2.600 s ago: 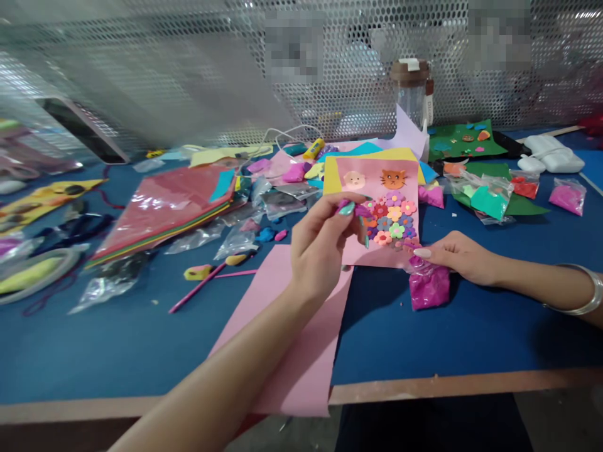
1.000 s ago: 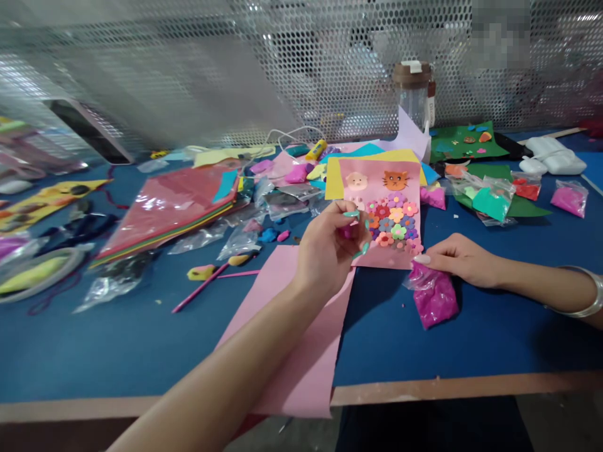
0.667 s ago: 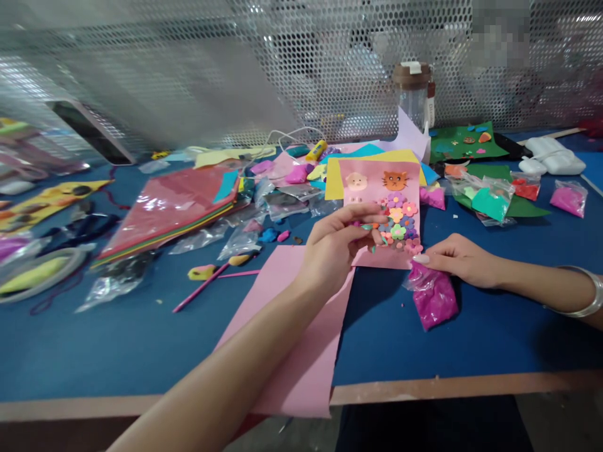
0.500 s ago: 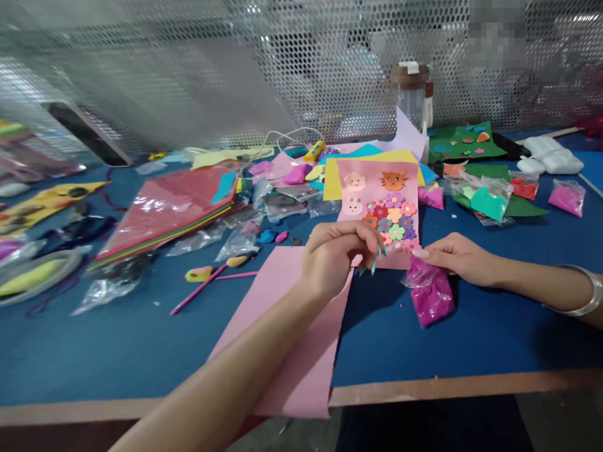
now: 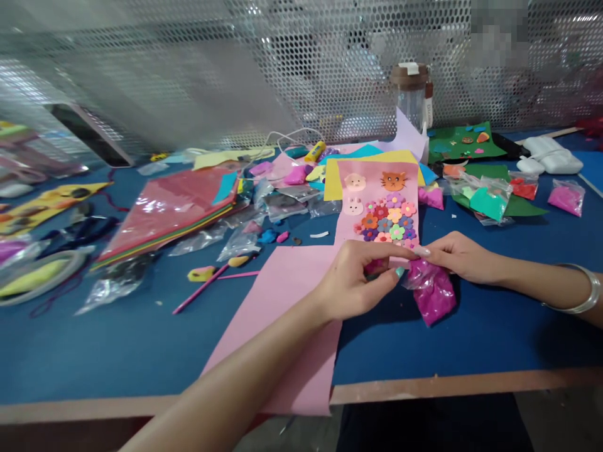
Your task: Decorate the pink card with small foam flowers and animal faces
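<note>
A pink card (image 5: 379, 199) with foam flowers and animal faces stuck on it lies on the blue table (image 5: 141, 339). My left hand (image 5: 358, 281) is at the card's near edge, fingers curled into the mouth of a small plastic bag of magenta foam pieces (image 5: 432, 290). What its fingertips pinch is too small to name. My right hand (image 5: 459, 256) rests on the same bag's top, fingers closed on the plastic. A silver bangle (image 5: 583, 290) is on the right wrist. A larger pink sheet (image 5: 287, 314) lies under my left forearm.
A packet of coloured sheets (image 5: 174, 207) lies at the left, with small bags, a pink stick (image 5: 200, 287) and foam bits around it. A jar (image 5: 411, 93) stands at the back by the perforated metal screen. Green sheets and more bags (image 5: 487, 199) lie at the right.
My left hand has come down from over the flowers on the card to the mouth of the magenta bag. A pale animal face now shows on the card. My right hand stays on the bag.
</note>
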Motion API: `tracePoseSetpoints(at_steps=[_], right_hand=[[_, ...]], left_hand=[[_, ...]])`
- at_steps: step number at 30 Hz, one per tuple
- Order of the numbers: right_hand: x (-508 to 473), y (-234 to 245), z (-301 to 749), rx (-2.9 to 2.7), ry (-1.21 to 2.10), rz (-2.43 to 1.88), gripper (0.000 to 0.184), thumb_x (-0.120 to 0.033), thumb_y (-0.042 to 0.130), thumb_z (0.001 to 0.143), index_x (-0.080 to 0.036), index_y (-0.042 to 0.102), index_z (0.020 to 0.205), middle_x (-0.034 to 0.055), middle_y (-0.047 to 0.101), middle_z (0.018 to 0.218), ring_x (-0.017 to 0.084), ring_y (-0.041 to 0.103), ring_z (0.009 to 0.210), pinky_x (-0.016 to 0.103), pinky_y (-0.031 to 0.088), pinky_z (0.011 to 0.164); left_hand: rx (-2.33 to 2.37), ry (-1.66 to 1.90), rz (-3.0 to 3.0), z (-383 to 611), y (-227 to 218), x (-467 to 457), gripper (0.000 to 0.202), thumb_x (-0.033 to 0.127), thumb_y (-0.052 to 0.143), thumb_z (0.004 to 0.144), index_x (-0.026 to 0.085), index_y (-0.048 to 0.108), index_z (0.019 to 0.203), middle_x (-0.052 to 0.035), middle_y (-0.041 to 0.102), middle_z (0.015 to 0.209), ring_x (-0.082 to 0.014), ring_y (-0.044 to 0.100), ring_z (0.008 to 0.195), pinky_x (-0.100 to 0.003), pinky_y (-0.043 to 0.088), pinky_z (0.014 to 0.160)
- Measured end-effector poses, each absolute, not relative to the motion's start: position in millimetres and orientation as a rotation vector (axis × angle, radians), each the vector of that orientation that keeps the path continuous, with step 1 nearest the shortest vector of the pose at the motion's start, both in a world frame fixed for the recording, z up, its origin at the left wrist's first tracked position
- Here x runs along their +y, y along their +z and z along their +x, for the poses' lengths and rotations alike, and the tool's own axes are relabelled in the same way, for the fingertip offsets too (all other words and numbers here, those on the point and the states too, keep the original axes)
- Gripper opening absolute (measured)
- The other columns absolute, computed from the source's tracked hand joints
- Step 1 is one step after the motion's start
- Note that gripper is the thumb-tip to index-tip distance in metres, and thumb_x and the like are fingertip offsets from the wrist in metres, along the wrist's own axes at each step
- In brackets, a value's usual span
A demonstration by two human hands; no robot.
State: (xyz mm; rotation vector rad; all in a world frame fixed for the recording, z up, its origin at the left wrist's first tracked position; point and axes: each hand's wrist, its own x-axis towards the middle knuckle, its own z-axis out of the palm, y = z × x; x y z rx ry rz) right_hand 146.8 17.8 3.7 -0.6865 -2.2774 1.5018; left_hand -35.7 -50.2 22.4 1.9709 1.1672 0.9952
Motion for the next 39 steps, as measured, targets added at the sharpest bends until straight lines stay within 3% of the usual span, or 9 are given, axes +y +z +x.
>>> tracePoseSetpoints(at_steps=[9, 19, 28, 31, 36, 39], right_hand=[[17, 5, 147, -2.328, 1.299, -0.801, 0.052, -0.058, 0.034, 0.079, -0.017, 0.029, 0.048, -0.0051, 0.018, 0.048, 0.005, 0.018, 0.045, 0.021, 0.015, 0.040], [15, 5, 147, -2.384, 1.084, -0.828, 0.045, -0.039, 0.036, 0.084, -0.016, 0.023, 0.047, -0.0048, 0.017, 0.048, 0.004, 0.017, 0.045, 0.020, 0.015, 0.041], [12, 4, 149, -2.261, 1.037, -0.839, 0.042, -0.031, 0.039, 0.082, -0.015, 0.028, 0.045, -0.0051, 0.022, 0.045, 0.004, 0.020, 0.042, 0.019, 0.017, 0.039], [8, 3, 148, -2.257, 1.031, -0.833, 0.042, -0.032, 0.039, 0.082, -0.015, 0.029, 0.045, -0.0049, 0.023, 0.044, 0.004, 0.022, 0.042, 0.020, 0.017, 0.040], [4, 2, 148, -2.262, 0.968, -0.878, 0.042, -0.034, 0.037, 0.083, -0.014, 0.041, 0.047, -0.0032, 0.032, 0.044, 0.005, 0.029, 0.042, 0.021, 0.020, 0.043], [3, 2, 148, -2.248, 0.955, -0.889, 0.042, -0.034, 0.037, 0.083, -0.013, 0.046, 0.048, -0.0023, 0.038, 0.044, 0.006, 0.031, 0.043, 0.021, 0.022, 0.043]], left_hand=[[1.148, 1.035, 2.089, -32, 22, -53, 0.029, 0.014, 0.045, 0.061, 0.005, 0.065, 0.081, 0.0015, 0.048, 0.047, -0.0030, 0.023, 0.040, -0.015, 0.021, 0.036], [1.053, 0.672, 1.867, -37, 25, -51, 0.039, 0.016, 0.047, 0.063, 0.005, 0.063, 0.096, 0.0070, 0.028, 0.045, -0.0037, 0.020, 0.042, -0.017, 0.016, 0.039], [0.837, 0.623, 1.517, -35, 19, -46, 0.049, 0.013, 0.049, 0.060, 0.008, 0.056, 0.109, 0.0086, 0.028, 0.048, -0.0031, 0.022, 0.043, -0.017, 0.019, 0.041], [0.864, 0.598, 1.516, -32, 19, -47, 0.046, 0.015, 0.053, 0.062, 0.008, 0.056, 0.108, 0.0086, 0.030, 0.049, -0.0032, 0.023, 0.044, -0.018, 0.020, 0.042], [0.927, 0.591, 1.607, -22, 19, -53, 0.042, 0.019, 0.060, 0.066, 0.010, 0.055, 0.106, 0.0086, 0.027, 0.050, -0.0040, 0.022, 0.045, -0.018, 0.020, 0.041], [0.953, 0.588, 1.655, -17, 17, -55, 0.027, 0.024, 0.055, 0.073, 0.011, 0.059, 0.096, 0.0071, 0.026, 0.051, -0.0046, 0.021, 0.046, -0.019, 0.018, 0.041]])
